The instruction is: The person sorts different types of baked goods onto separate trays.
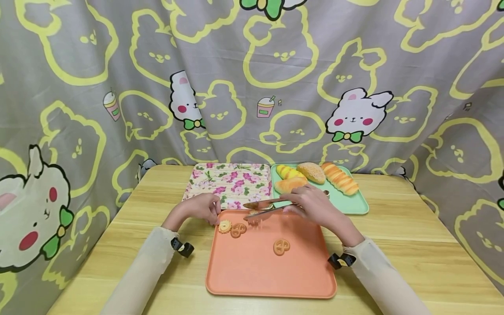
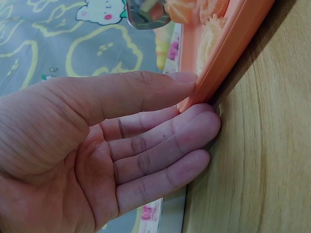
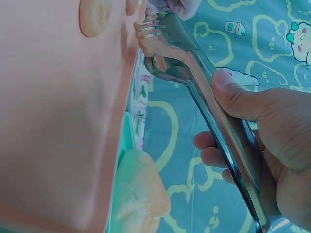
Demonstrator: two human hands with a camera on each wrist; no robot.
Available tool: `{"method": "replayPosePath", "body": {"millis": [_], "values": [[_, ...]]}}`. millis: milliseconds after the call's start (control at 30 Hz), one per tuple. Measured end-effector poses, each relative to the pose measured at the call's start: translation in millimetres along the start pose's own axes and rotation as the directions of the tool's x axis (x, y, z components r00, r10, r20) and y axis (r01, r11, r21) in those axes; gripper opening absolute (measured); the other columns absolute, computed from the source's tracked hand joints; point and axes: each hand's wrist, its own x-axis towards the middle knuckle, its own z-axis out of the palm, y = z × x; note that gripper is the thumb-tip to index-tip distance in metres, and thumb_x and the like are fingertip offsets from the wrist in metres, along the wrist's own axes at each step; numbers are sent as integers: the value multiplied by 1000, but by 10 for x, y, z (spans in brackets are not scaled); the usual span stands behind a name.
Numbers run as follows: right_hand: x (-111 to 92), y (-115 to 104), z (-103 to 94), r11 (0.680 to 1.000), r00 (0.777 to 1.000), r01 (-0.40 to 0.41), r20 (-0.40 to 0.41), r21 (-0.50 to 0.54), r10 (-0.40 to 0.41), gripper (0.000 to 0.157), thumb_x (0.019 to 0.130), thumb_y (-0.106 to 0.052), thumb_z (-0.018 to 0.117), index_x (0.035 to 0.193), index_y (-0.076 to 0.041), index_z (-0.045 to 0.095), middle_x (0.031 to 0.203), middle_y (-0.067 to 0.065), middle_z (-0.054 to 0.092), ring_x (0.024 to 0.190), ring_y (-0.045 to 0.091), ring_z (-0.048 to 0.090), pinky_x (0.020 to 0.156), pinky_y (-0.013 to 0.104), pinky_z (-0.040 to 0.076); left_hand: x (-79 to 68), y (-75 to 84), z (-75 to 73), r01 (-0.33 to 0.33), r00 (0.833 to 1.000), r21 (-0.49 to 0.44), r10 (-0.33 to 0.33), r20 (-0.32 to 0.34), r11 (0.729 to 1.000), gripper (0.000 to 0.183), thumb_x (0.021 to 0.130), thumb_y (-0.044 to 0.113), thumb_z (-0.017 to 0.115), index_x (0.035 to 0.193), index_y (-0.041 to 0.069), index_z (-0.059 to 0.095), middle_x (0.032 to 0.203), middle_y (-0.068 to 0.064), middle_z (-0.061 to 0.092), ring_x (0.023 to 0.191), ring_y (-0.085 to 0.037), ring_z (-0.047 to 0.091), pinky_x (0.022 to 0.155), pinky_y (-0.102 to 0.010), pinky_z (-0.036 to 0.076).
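Where the hands come first, we list: left hand, thumb on the rim and fingers bent against the outer side, pinching the far left corner of the orange tray; right hand, curled around one pair of metal tongs, thumb along one arm and fingers by the other. We find the tong ends parted, pointing left at the far edge of the orange tray; whether they grip anything, we cannot tell. On that tray we count one scalloped cookie at the far left corner, just beside the left hand; one pretzel cookie immediately right of it; and a second pretzel, nearer and right of centre. Beyond, at far left, we record one floral tray; at far right, one green tray, bearing a yellow striped bread, a plain bun on its near side, a sesame bun and, rightmost, a long striped loaf. Beneath all, we enter one wood-grain table; behind, one grey curtain printed with yellow outlines and white rabbits.
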Motion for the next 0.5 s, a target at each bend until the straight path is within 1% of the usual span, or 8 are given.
{"method": "replayPosePath", "body": {"millis": [200, 500], "values": [[1, 2, -34, 1000, 1000, 12, -29, -16, -13, 29, 87, -35, 77, 112, -19, 78, 72, -6, 59, 67, 12, 52, 72, 35, 45, 2, 2, 8, 0, 1000, 1, 0, -3, 1000, 22, 80, -2, 78, 92, -4, 60, 73, -12, 72, 65, -17, 69, 63, -30, 52], [5, 31, -88, 999, 995, 24, -98, -40, -28, 33, 84, -36, 79, 112, -18, 77, 76, -5, 65, 67, 12, 56, 69, 34, 45, 3, 8, 8, 1, 1000, -5, -1, 1, 1000, 23, 80, -2, 78, 93, -6, 59, 74, -12, 72, 65, -17, 68, 62, -31, 51]]}}
